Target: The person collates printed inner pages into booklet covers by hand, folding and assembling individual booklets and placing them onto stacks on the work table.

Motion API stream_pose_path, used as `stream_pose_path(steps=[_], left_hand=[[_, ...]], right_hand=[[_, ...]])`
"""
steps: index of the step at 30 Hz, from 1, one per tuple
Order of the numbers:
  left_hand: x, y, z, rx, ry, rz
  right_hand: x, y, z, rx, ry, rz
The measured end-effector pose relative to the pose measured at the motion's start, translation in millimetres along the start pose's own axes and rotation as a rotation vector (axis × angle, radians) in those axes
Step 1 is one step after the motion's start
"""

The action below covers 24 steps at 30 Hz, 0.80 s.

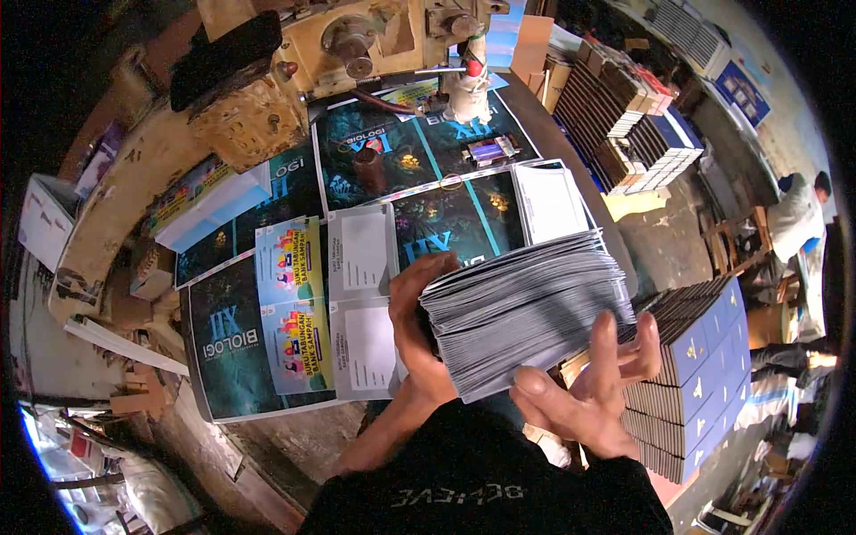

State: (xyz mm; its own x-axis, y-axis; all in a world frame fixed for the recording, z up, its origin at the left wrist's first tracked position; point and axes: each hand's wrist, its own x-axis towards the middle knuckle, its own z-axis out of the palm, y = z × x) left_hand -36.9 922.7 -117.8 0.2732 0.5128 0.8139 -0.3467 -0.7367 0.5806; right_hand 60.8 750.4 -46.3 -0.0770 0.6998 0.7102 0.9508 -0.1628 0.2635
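A thick stack of thin grey-white paper sheets (535,312) is tilted up in front of me, its layered edges facing me. My left hand (421,325) is wrapped round its left end, with the fingers partly hidden behind it. At the near right corner, my right hand (593,383) has its fingers spread, and the thumb is against or just in front of the edge. Left of the stack lie grey-bordered printed sheets (361,254) and colourful yellow-and-blue covers (290,343). Another white printed sheet (548,205) lies just beyond the stack.
Dark teal printed sheets (223,374) cover the table. A worn beige machine (392,45) stands at the far side, beside a white-crusted bottle-like object (468,96). A small pack (490,150) lies nearby. Blue-covered book stacks (691,383) stand at right; a person (798,218) is farther off.
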Motion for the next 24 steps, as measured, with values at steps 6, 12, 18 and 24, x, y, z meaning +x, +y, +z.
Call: stream_pose_path(steps=[6, 12, 18, 24], left_hand=[[-6.3, 6.9, -0.6, -0.062, -0.022, -0.125], [-9.4, 4.0, -2.6, -0.084, -0.038, -0.126], [-6.2, -0.7, -1.8, -0.075, -0.045, -0.078], [-8.7, -10.3, 1.5, -0.155, -0.020, -0.030]], right_hand=[[-9.6, -7.3, 14.2, 0.132, 0.135, -0.126], [-10.9, -5.4, 24.4, 0.222, 0.373, -0.096], [-13.9, -16.3, 40.1, 0.203, 0.520, -0.025], [-12.0, -18.6, 34.8, 0.226, 0.536, 0.009]])
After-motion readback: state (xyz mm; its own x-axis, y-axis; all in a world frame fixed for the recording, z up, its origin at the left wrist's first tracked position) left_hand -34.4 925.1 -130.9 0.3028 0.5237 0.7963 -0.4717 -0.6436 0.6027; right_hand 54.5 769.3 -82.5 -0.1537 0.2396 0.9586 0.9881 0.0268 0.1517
